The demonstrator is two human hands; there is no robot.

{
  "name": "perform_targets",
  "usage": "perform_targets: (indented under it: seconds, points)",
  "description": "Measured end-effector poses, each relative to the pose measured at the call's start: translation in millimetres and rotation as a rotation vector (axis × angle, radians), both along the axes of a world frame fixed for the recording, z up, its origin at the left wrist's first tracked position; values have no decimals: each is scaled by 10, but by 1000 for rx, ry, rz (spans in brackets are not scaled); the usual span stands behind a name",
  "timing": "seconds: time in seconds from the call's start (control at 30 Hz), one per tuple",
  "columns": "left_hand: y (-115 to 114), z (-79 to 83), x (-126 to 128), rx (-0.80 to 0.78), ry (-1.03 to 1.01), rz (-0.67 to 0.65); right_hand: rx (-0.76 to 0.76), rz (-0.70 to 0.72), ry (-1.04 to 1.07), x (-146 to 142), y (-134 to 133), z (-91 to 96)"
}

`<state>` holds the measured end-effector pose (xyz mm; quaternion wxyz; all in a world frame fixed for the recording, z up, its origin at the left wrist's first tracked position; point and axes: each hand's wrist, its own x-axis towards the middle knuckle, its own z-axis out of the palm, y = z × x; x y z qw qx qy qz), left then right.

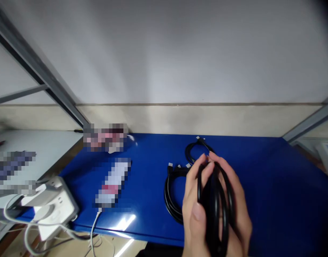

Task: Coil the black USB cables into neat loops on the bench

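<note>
Between both palms I hold a coiled black cable point(215, 210), its loops standing upright above the blue table. My left hand point(193, 207) is closed round the left side of the coil, with the thumb pressed on the loops. On the other side, my right hand point(237, 200) wraps the coil, its fingertips near those of the left. A second black cable coil point(171, 205) lies on the table just left of my hands, with pale connector ends showing and part of it hidden. Behind my hands lies a smaller black cable coil point(190, 151), also partly covered.
A phone-like blurred object point(112, 184) lies on the blue table point(147, 150) with a white cord plugged in. At the left edge sits a white power strip point(58, 203) with plugs and tangled cords. Blurred items point(107, 137) stand at the back left. A wall panel point(180, 119) closes the rear.
</note>
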<state>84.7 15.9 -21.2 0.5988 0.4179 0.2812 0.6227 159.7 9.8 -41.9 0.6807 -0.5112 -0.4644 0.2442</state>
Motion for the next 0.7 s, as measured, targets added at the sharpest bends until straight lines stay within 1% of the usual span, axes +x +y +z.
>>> perform_targets:
  seconds: [0.07,0.13,0.2,0.3,0.37,0.43,0.57,0.7]
  points:
    - [-92,20,23,38,-24,-44,39,3,-107,-60,-11,50]
    - [-143,36,25,27,-65,-90,54,36,-217,-33,-6,85]
    - [-153,29,30,-28,-77,-137,35,65,-267,54,8,77]
    - [-114,-36,41,-125,-90,-167,-9,136,-303,182,14,27]
    - [-82,-90,38,-180,-143,-175,-28,197,-368,215,-1,14]
    - [-62,-128,31,-237,-221,-196,-32,222,-420,204,-15,28]
    - [-34,-146,56,-324,-315,-213,-45,210,-392,151,-8,50]
    - [40,-174,113,-363,-427,-166,-67,216,-249,145,2,-10]
